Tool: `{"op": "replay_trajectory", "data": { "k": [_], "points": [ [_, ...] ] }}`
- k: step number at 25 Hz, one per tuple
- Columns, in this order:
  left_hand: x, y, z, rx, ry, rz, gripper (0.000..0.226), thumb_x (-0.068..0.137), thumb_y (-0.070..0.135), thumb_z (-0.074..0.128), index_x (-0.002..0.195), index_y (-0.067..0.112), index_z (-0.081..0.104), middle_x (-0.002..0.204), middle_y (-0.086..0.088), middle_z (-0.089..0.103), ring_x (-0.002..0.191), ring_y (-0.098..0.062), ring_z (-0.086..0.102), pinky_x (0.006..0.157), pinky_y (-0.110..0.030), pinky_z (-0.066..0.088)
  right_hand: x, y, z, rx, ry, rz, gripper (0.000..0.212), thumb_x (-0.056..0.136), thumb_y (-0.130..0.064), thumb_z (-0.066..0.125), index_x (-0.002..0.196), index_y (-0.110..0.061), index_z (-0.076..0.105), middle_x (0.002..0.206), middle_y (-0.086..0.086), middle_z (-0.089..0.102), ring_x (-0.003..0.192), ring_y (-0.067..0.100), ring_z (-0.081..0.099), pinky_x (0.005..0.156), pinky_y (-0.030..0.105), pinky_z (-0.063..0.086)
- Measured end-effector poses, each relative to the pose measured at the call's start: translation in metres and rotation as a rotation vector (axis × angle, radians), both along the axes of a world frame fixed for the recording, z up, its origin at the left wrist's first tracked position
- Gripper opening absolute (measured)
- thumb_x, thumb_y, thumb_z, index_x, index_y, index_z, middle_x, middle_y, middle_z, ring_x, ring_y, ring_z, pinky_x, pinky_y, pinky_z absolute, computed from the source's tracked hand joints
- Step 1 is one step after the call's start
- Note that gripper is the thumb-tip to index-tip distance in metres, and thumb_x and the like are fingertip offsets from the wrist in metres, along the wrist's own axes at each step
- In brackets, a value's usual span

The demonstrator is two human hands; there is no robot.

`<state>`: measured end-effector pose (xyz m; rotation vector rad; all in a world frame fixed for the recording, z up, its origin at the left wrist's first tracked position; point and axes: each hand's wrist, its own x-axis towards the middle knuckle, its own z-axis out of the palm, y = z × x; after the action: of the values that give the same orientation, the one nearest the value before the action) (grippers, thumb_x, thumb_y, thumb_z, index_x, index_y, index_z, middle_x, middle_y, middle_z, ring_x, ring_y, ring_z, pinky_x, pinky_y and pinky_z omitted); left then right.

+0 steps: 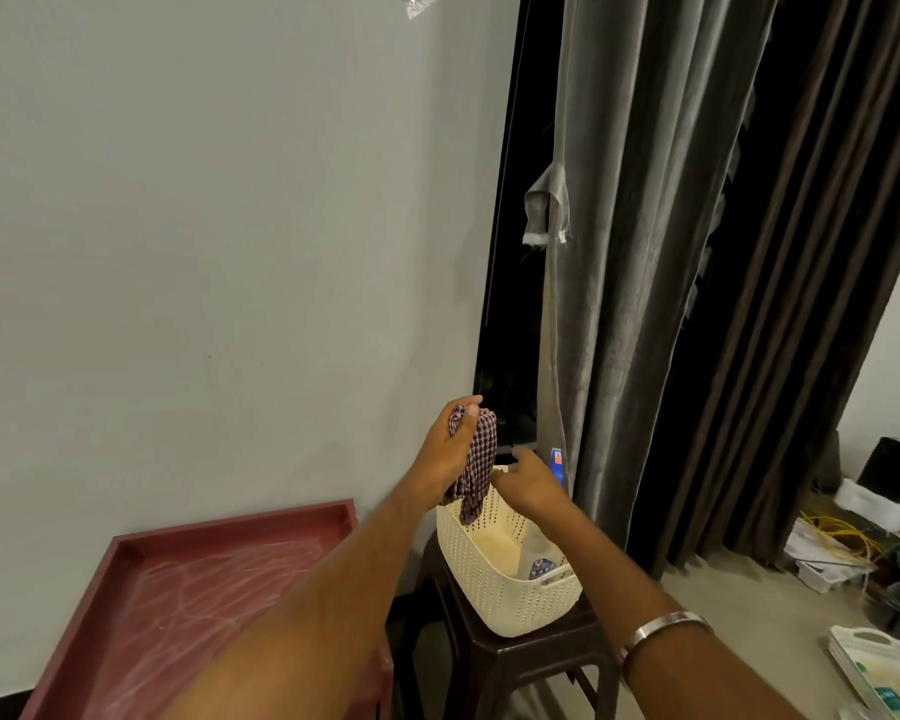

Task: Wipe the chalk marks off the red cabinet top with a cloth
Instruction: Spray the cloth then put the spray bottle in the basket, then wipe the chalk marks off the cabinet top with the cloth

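A: What's the left hand (450, 446) doing?

B: Its fingers are curled tight round a checked cloth (476, 462), thumb on top. The cloth hangs from the fist, its lower end dangling over the near-left rim of the basket (494, 584).

A: And the right hand (528, 480)?

B: Just right of the cloth, above the basket's far rim. Fingers loosely spread and slightly bent, holding nothing I can see. Whether the thumb side touches the cloth, I cannot tell. A metal bangle (661, 634) sits on that wrist.

A: Where's the basket?

B: A cream perforated one, on a dark stool (515, 662). Some small patterned item lies inside at its right end; too blurred to name.

A: And the cabinet top?

B: The red cabinet top (188, 605) is left of the basket and lower, against the wall (204, 252). It has a raised rim, and white chalk marks (204, 579) streak across its surface. Both forearms reach over its right edge toward the basket.

A: Anything behind?

B: Grey curtains (645, 252) hang right of the basket, beside a dark window
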<state>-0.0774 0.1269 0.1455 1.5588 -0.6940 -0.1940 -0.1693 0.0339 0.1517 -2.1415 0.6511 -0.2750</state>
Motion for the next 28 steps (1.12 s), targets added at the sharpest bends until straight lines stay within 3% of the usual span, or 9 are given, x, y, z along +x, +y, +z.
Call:
{"op": "replay_trajectory", "data": {
  "k": [3, 5, 8, 11, 15, 21, 26, 28],
  "points": [
    [0.002, 0.014, 0.004, -0.005, -0.02, 0.017, 0.038, 0.099, 0.051, 0.031, 0.131, 0.036, 0.046, 0.136, 0.001, 0.051, 0.101, -0.003, 0.053, 0.079, -0.016, 0.045, 0.006, 0.016, 0.004, 0.011, -0.143, 0.085, 0.051, 0.095, -0.021, 0.051, 0.142, -0.009, 0.034, 0.141, 0.011, 0.05, 0.124, 0.024, 0.052, 0.1, 0.034, 0.046],
    [0.004, 0.022, 0.004, -0.016, -0.013, 0.012, 0.04, 0.098, 0.053, 0.032, 0.131, 0.036, 0.048, 0.135, 0.001, 0.053, 0.109, -0.008, 0.055, 0.089, -0.021, 0.047, 0.012, 0.026, 0.004, 0.028, -0.186, 0.109, 0.046, 0.096, -0.023, 0.051, 0.139, -0.011, 0.039, 0.135, 0.009, 0.054, 0.122, 0.023, 0.053, 0.099, 0.034, 0.045],
    [0.008, 0.037, 0.006, -0.054, -0.013, -0.004, 0.033, 0.097, 0.055, 0.034, 0.123, 0.044, 0.051, 0.126, 0.008, 0.056, 0.111, -0.008, 0.056, 0.09, -0.022, 0.048, 0.022, 0.033, 0.002, 0.102, -0.24, 0.156, 0.04, 0.094, -0.026, 0.053, 0.132, -0.014, 0.046, 0.127, 0.006, 0.058, 0.116, 0.021, 0.056, 0.093, 0.032, 0.046],
    [0.014, 0.052, 0.008, -0.079, 0.028, 0.017, 0.033, 0.098, 0.053, 0.036, 0.122, 0.041, 0.055, 0.127, 0.004, 0.057, 0.118, -0.015, 0.055, 0.099, -0.035, 0.05, 0.035, 0.031, -0.005, 0.249, -0.29, 0.257, 0.016, 0.091, -0.027, 0.058, 0.106, -0.02, 0.057, 0.113, 0.006, 0.064, 0.104, 0.019, 0.061, 0.083, 0.029, 0.051],
    [0.023, 0.082, -0.011, -0.064, 0.08, 0.069, 0.042, 0.097, 0.053, 0.038, 0.128, 0.032, 0.056, 0.131, -0.002, 0.059, 0.12, -0.019, 0.056, 0.103, -0.043, 0.048, 0.053, 0.043, -0.034, 0.424, -0.313, 0.344, 0.044, 0.082, -0.032, 0.07, 0.119, -0.014, 0.055, 0.116, 0.009, 0.066, 0.106, 0.025, 0.064, 0.096, 0.048, 0.051],
    [0.034, 0.127, -0.06, 0.0, 0.088, 0.137, 0.042, 0.1, 0.046, 0.037, 0.129, 0.024, 0.057, 0.129, -0.003, 0.062, 0.117, -0.016, 0.06, 0.1, -0.035, 0.05, 0.078, 0.091, -0.097, 0.836, -0.341, 0.432, 0.033, 0.085, -0.012, 0.066, 0.118, -0.011, 0.06, 0.115, 0.02, 0.067, 0.105, 0.036, 0.066, 0.09, 0.051, 0.054],
    [0.05, 0.157, -0.12, 0.063, 0.08, 0.255, 0.045, 0.099, 0.049, 0.036, 0.13, 0.024, 0.055, 0.124, 0.001, 0.062, 0.113, -0.014, 0.06, 0.093, -0.026, 0.051, 0.098, 0.121, -0.15, 0.872, -0.267, 0.473, 0.054, 0.078, -0.022, 0.075, 0.127, -0.016, 0.053, 0.119, 0.013, 0.066, 0.108, 0.031, 0.066, 0.091, 0.051, 0.054],
    [0.062, 0.165, -0.145, 0.116, 0.068, 0.315, 0.047, 0.099, 0.051, 0.034, 0.131, 0.022, 0.054, 0.124, 0.002, 0.062, 0.114, -0.013, 0.058, 0.096, -0.03, 0.049, 0.107, 0.133, -0.171, 0.817, -0.243, 0.435, 0.062, 0.074, -0.019, 0.078, 0.127, -0.017, 0.045, 0.119, 0.01, 0.064, 0.106, 0.027, 0.066, 0.088, 0.046, 0.057]
  ]
}}
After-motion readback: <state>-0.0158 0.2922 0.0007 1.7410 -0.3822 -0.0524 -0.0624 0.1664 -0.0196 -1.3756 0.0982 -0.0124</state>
